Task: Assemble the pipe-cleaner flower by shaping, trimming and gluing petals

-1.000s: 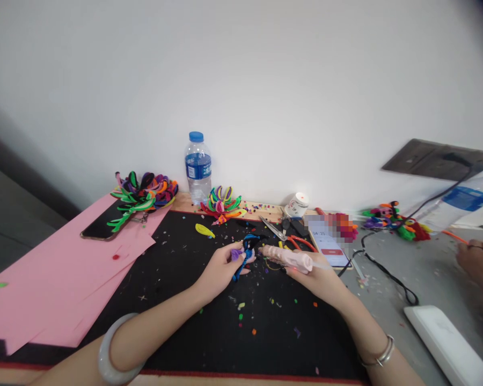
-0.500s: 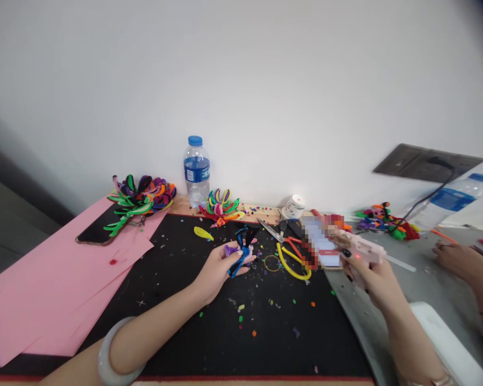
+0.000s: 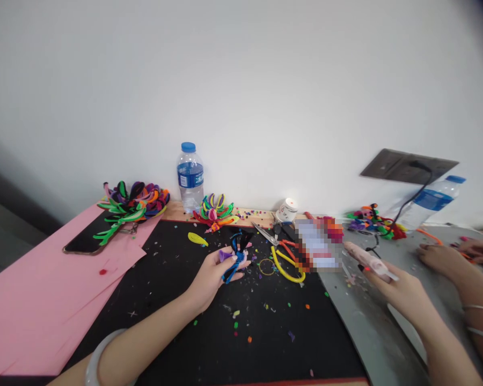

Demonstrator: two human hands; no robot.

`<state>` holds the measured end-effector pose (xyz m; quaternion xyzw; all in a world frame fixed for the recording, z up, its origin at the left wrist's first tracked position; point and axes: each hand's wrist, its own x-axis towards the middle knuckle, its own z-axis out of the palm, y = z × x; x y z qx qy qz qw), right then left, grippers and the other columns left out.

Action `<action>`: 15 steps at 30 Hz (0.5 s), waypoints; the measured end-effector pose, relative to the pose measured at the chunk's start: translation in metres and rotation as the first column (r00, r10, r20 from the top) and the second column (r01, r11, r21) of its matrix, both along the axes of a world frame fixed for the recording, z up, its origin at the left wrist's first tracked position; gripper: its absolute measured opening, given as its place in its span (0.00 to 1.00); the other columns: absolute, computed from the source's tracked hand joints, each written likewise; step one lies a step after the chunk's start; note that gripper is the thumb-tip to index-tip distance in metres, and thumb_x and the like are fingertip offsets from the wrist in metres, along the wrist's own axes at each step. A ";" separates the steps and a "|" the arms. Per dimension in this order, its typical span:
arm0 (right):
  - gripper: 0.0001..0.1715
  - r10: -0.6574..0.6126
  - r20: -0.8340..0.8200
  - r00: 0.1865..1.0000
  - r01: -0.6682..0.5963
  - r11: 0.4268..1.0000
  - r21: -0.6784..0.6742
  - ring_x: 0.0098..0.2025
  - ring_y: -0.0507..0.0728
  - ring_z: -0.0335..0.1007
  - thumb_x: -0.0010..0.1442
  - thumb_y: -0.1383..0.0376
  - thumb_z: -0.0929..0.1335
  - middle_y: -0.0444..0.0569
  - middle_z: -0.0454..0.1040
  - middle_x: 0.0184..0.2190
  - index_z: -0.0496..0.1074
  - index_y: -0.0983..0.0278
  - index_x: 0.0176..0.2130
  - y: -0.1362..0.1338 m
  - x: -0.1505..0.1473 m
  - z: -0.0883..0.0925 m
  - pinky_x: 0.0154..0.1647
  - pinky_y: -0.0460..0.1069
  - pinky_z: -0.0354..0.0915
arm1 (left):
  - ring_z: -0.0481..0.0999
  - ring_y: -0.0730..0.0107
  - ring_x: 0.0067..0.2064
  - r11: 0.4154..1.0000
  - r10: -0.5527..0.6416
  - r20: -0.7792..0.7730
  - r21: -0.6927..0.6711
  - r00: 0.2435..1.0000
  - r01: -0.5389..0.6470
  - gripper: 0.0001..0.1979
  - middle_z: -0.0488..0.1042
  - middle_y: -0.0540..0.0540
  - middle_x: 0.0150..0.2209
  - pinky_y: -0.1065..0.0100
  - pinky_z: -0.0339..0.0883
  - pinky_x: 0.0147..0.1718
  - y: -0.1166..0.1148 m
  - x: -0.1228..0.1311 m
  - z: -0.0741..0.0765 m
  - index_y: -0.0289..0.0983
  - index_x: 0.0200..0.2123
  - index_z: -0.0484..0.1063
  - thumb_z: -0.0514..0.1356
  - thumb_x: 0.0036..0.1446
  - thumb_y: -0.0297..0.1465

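Note:
My left hand (image 3: 213,277) is above the black mat, thumb and fingers closed on a small pipe-cleaner figure (image 3: 235,259) in blue, black and purple. Its lower side is partly hidden by my fingers. Over the grey surface at the right, my right hand (image 3: 404,295) grips a pale pink hot glue gun (image 3: 368,258). Its nose points to the far left, and a small red light shows near my fingers. Scissors (image 3: 268,235), red-handled pliers (image 3: 288,251) and a bent yellow pipe cleaner (image 3: 284,268) lie between my hands. A blurred-out phone (image 3: 316,244) lies close to the glue gun.
Bright pipe-cleaner bundles (image 3: 137,203) sit on pink paper (image 3: 44,300) beside a dark phone (image 3: 86,233). A water bottle (image 3: 190,179) and a paper cup (image 3: 286,210) stand by the wall. Scraps litter the mat (image 3: 273,348). Another person's hand (image 3: 443,260) rests at the right.
My right hand has moved the glue gun rightward, away from the phone, and turned it. My left hand keeps its hold on the figure. The view has shifted slightly; another hand appears at far right.

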<state>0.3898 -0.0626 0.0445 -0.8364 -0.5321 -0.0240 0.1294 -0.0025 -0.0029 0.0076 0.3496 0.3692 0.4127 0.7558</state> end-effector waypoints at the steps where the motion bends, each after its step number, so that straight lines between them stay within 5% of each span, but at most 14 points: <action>1: 0.16 0.007 0.009 1.000 -0.006 0.997 -0.081 0.30 0.62 0.71 0.48 0.52 0.62 0.52 0.74 0.27 0.69 0.58 0.33 0.001 0.002 -0.001 0.25 0.48 0.60 | 0.72 0.56 0.47 1.000 0.001 0.000 0.002 1.000 -0.001 0.16 0.72 0.39 0.47 0.63 0.67 0.42 0.000 0.000 0.000 0.37 0.46 0.68 0.58 0.52 0.32; 4: 0.14 -0.019 0.088 0.996 0.039 0.972 -0.233 0.30 0.62 0.70 0.51 0.51 0.60 0.56 0.73 0.29 0.65 0.57 0.30 0.005 0.009 -0.006 0.26 0.50 0.58 | 0.72 0.57 0.47 1.000 -0.001 0.001 0.016 1.000 0.001 0.17 0.72 0.39 0.47 0.65 0.67 0.40 0.000 0.000 0.000 0.38 0.46 0.68 0.58 0.52 0.33; 15: 0.20 0.002 0.226 0.974 0.068 0.950 -0.304 0.36 0.63 0.69 0.56 0.55 0.57 0.63 0.69 0.32 0.66 0.67 0.37 0.033 0.027 -0.025 0.32 0.50 0.59 | 0.72 0.58 0.47 1.000 -0.012 -0.012 0.024 1.000 0.012 0.16 0.72 0.40 0.47 0.65 0.67 0.41 0.001 -0.001 0.000 0.38 0.46 0.68 0.57 0.53 0.32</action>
